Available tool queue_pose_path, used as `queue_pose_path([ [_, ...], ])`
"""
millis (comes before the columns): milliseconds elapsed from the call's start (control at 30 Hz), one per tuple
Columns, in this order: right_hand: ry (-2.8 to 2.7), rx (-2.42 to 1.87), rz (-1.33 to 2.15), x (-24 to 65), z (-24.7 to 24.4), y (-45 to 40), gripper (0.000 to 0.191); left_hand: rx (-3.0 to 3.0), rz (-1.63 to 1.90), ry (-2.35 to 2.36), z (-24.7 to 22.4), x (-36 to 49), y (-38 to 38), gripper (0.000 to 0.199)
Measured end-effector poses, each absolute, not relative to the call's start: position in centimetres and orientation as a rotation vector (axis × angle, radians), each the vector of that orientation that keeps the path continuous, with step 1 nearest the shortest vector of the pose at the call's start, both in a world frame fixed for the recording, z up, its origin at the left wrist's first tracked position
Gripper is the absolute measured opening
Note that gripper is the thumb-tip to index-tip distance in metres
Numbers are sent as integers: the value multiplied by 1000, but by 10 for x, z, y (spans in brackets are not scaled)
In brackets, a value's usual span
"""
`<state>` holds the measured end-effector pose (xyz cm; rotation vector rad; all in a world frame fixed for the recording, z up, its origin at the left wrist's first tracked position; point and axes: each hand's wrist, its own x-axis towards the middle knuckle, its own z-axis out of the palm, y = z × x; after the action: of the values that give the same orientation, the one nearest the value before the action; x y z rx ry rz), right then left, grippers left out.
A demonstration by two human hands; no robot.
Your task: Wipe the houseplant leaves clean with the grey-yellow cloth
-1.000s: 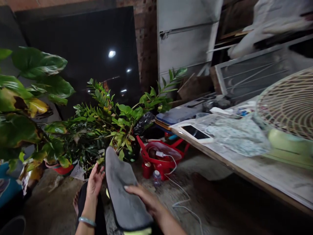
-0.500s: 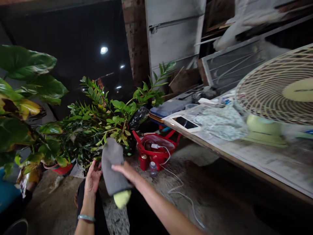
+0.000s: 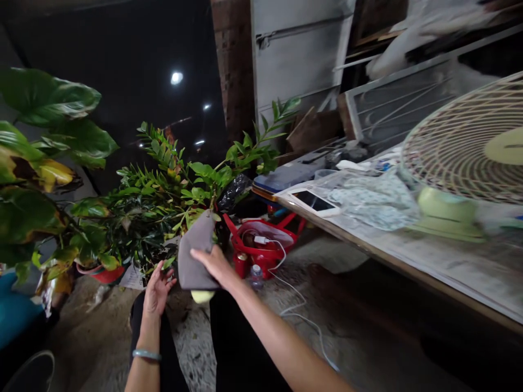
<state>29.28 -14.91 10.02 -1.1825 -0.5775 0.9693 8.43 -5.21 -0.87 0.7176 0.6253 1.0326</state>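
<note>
My right hand point(image 3: 216, 267) grips a flat grey cloth piece point(image 3: 196, 245), thumb across its near face and the other fingers hidden behind. Its upper end narrows to a blunt point, and a pale yellow-green part point(image 3: 202, 296) shows below its straight lower edge. What kind of article it is, I cannot make out. To its left, my left hand point(image 3: 159, 288) is raised with the palm turned up and fingers apart, holding nothing. A bracelet point(image 3: 147, 355) circles the left wrist. Both hands are above my knees, in front of the potted plants point(image 3: 163, 201).
A red basket point(image 3: 265, 250) with a white charger and cable stands on the floor beside a red can point(image 3: 241, 265) and a small bottle point(image 3: 256, 276). The table point(image 3: 408, 267) at right bears a phone point(image 3: 314, 201), a patterned cloth point(image 3: 376, 201) and a fan point(image 3: 461, 147).
The grey cloth piece has tilted with its upper end to the right, and less of the yellow-green part shows. My left hand's fingers have spread a little. The view has shifted slightly.
</note>
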Motion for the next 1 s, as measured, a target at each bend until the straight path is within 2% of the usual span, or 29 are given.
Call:
queue_pose_path([
  [100,-986,-1276,1111,260,79,-186,40,725,1048,640,-8,79,-51,41],
  [200,-1011,-1198,1167,274,69,-220,52,718,1097,667,-6,73,-50,41],
  [267,-837,-1256,1052,301,76,-221,50,714,1115,681,-5,70,-49,39],
  [400,-493,-1343,594,337,104,-175,42,716,1116,672,-4,70,-51,36],
  [467,-537,-1331,565,326,112,-151,40,718,1102,669,-4,71,-53,37],
  [567,-892,-1354,792,282,106,-145,38,708,1115,673,-5,73,-54,37],
  [667,-1337,-1242,1101,247,89,-178,38,628,1152,733,-6,70,-53,30],
  [800,-1383,-1175,1263,275,85,-219,39,618,1161,728,-4,65,-52,34],
  [867,-1160,-1296,1135,310,93,-214,42,673,1156,695,-2,63,-54,37],
  [1000,-718,-1451,596,352,110,-160,47,717,1110,685,1,64,-59,39],
])
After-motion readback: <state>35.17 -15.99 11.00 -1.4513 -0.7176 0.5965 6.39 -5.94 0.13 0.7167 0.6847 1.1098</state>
